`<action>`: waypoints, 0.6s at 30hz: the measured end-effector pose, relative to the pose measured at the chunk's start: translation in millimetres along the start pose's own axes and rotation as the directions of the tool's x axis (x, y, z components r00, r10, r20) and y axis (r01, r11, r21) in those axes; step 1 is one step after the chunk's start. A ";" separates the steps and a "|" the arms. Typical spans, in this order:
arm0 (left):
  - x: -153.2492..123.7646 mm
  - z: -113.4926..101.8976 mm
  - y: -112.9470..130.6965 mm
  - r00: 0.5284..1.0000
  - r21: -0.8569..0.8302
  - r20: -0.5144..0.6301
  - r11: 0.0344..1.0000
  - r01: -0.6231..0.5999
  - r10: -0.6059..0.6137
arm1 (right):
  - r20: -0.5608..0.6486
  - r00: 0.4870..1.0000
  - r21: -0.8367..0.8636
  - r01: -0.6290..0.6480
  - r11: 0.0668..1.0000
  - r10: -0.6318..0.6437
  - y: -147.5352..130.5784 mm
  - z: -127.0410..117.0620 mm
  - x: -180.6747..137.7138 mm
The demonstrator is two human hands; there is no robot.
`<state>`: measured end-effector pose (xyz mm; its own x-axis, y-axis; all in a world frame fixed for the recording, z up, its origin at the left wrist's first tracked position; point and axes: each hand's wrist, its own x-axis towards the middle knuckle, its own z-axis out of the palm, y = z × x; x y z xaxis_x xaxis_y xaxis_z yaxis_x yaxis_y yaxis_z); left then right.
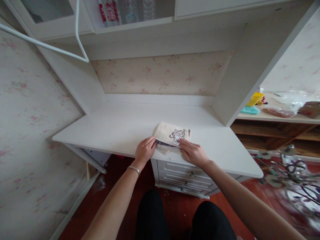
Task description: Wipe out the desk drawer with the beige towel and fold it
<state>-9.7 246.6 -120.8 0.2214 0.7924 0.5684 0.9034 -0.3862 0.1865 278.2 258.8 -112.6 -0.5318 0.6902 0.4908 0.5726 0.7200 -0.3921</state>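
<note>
A folded cream towel (167, 130) with a dark printed pattern and a small white label lies near the front edge of the white desk (120, 126). Its near side gapes a little, showing a dark strip and a lower layer. My left hand (145, 149), with a bracelet at the wrist, pinches the towel's near left corner. At the near right side, by the label, my right hand (193, 152) grips the edge between thumb and fingers. Parts of both thumbs are hidden from view.
White drawers (185, 176) stand under the desk's right half. Above is a cabinet shelf (135, 26) with bottles. A white metal rod (50, 45) crosses the upper left. Right stand a wooden shelf unit (270, 133) with plastic bags and a blurred metal chandelier-like object (297, 173).
</note>
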 end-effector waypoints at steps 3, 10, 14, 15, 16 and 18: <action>-0.5 -0.2 0.8 0.998 -0.008 0.002 0.998 0.066 -0.066 | 0.094 0.992 0.063 0.073 0.995 -0.079 -4.9 -3.2 0.4; 3.2 -5.0 1.2 0.992 -0.003 0.067 0.995 0.104 -0.104 | 0.243 0.964 0.149 0.070 0.986 -0.105 -14.6 -12.1 8.6; 4.7 -7.1 0.8 0.994 -0.001 0.110 1.000 0.023 -0.023 | 0.198 0.977 0.050 0.072 0.996 -0.081 -14.0 -8.9 9.2; 4.6 -7.0 0.6 0.994 0.007 0.106 1.000 0.013 -0.014 | 0.177 0.983 -0.013 0.044 0.999 -0.041 -13.8 -7.7 8.2; 4.3 -6.6 0.5 0.995 0.020 0.096 1.000 0.022 -0.023 | 0.158 0.987 -0.080 0.010 0.997 0.003 -13.8 -7.0 6.6; 3.8 -5.6 0.0 0.994 0.043 0.076 0.997 0.069 -0.072 | 0.152 0.986 -0.204 -0.034 0.978 0.066 -14.1 -8.6 1.7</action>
<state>-10.9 247.0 -114.2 0.1833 0.8519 0.4907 0.9313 -0.3103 0.1907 274.6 249.2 -99.5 -0.5815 0.7392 0.3399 0.7054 0.6662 -0.2420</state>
